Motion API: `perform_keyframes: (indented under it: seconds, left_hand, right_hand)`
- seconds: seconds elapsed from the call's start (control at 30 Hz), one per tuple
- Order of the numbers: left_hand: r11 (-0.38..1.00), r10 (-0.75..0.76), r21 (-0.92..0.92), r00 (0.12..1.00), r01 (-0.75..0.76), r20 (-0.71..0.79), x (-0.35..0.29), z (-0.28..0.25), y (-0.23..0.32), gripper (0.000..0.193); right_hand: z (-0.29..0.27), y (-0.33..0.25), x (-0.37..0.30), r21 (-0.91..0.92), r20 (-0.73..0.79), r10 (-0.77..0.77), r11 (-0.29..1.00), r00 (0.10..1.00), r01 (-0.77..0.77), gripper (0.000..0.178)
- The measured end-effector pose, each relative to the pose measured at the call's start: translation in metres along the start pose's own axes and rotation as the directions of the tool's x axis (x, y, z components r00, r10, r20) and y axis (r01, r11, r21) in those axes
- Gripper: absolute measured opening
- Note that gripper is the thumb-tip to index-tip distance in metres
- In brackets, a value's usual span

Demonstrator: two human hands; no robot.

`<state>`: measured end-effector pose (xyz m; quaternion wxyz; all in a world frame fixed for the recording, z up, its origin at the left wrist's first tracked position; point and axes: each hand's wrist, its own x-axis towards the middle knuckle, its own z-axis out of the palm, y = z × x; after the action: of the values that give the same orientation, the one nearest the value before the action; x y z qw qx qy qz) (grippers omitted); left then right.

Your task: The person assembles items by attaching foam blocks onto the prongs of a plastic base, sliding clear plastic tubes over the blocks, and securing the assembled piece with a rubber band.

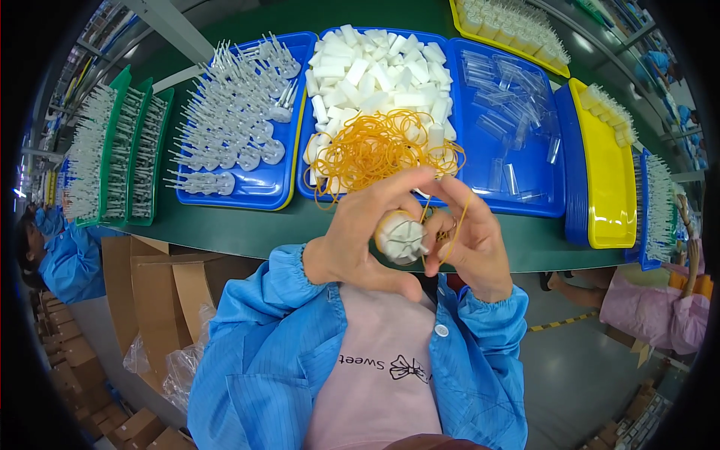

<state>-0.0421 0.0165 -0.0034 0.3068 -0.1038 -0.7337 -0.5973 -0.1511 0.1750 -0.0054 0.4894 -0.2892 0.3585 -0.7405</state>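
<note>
Curled in a wide C, your left hand [349,236] has hold of a round white piece [403,240], index finger arched above it and thumb below; how firmly the hidden fingers press, you can't tell from here. Your right hand [486,244] has its fingertips spread, with a stretched orange rubber band [457,234] looped across them. The white piece is held up by the tabletop's near edge, roughly midway along it, its ridged end facing up. An orange line shows at its left side, though whether that is a second band isn't clear.

The step looks like banding that piece. Spread the loop wider than the ridged end, bring it over square, and let it down evenly so it doesn't twist or roll off. Steady the piece from its sides with your left hand, fingers clear of the band's path. Work a little nearer yourself than the loose band pile [371,150], which spills over the near edge of the middle blue tray [441,36], since a stray loop there could snag your fingers.
</note>
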Motion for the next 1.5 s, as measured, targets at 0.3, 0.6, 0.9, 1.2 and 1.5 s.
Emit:
perform_keyframes:
  seconds: [0.3,0.6,0.9,1.2,1.5]
  left_hand:
    - [0.974,-0.170,0.171,0.978,0.148,0.118,-0.005,0.011,-0.008,0.095]
    - [0.857,-0.484,-0.165,0.873,0.488,0.067,-0.006,-0.001,-0.008,0.087]
    - [0.686,-0.464,-0.627,0.886,0.370,0.015,-0.005,0.001,-0.003,0.100]
    - [0.787,-0.271,-0.566,0.962,0.245,0.039,-0.011,-0.004,-0.009,0.107]
    - [0.408,-0.666,-0.668,0.703,0.622,0.248,0.001,-0.001,0.009,0.094]
  right_hand:
    - [0.044,-0.008,0.002,-0.989,0.053,-0.271,0.121,0.961,0.089,0.032]
    - [0.034,-0.008,0.005,-0.995,0.089,-0.380,0.007,0.921,0.099,0.046]
    - [0.000,-0.022,-0.004,-0.711,-0.060,-0.271,0.687,0.961,0.149,0.099]
    - [0.004,-0.021,-0.001,-0.574,-0.027,-0.148,0.812,0.989,0.106,0.096]
    - [0.017,-0.024,0.002,-0.948,0.181,-0.320,0.196,0.930,0.252,0.080]
